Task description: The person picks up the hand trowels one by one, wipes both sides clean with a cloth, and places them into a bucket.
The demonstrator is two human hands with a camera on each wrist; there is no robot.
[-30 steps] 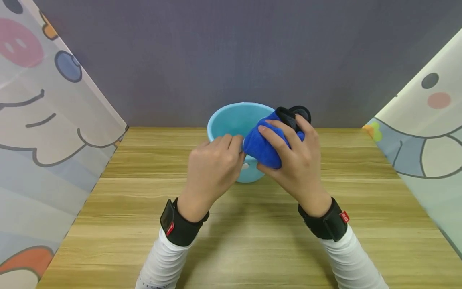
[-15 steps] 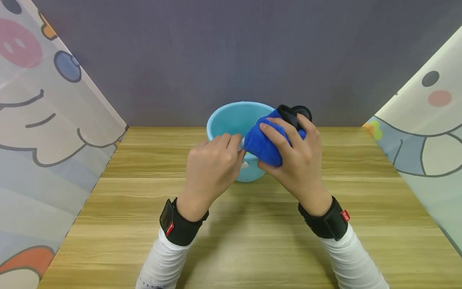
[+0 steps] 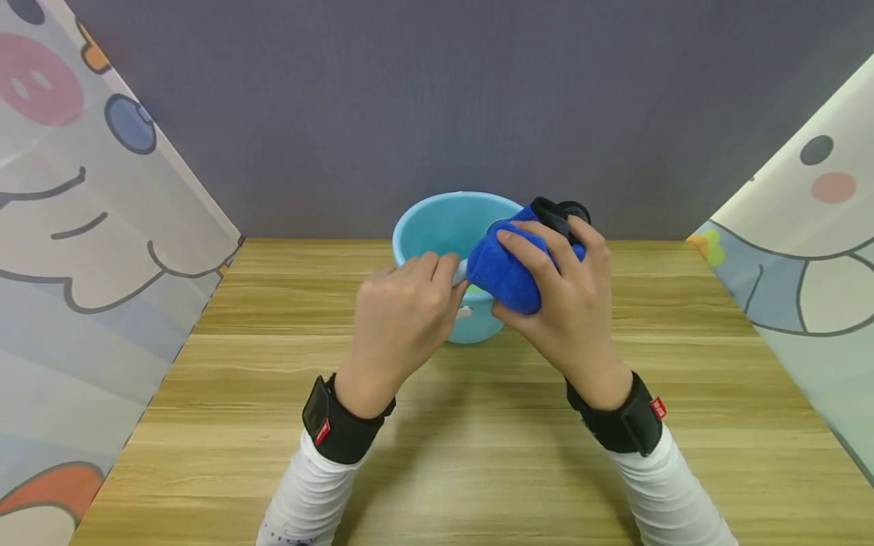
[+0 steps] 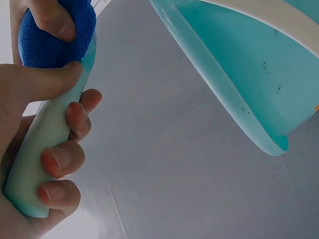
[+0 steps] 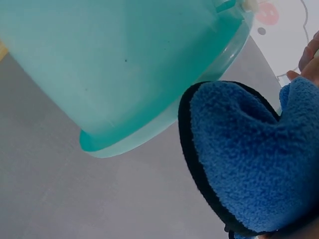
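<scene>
My left hand (image 3: 408, 299) grips a pale mint-green handle (image 4: 42, 144), its fingers curled round it in the left wrist view. Wrapped about the handle's far end is a blue towel (image 3: 505, 269) with black edging, which covers whatever is at that end. My right hand (image 3: 570, 296) holds the towel, fingers bent over its top and thumb beneath. A short stretch of the handle shows between the left hand and the towel. Both hands are held up in front of a light-blue bucket (image 3: 429, 221), overlapping its near rim in the head view.
The bucket stands on a wood-grain table (image 3: 287, 425) near its back edge, against a grey panel (image 3: 437, 98). Cartoon-printed panels (image 3: 82, 250) flank the table on both sides. In the left wrist view a cream bucket handle (image 4: 269, 17) crosses the bucket.
My right hand and the towel have shifted slightly to the right, so more of the pale handle shows. The left hand stays nearly still.
</scene>
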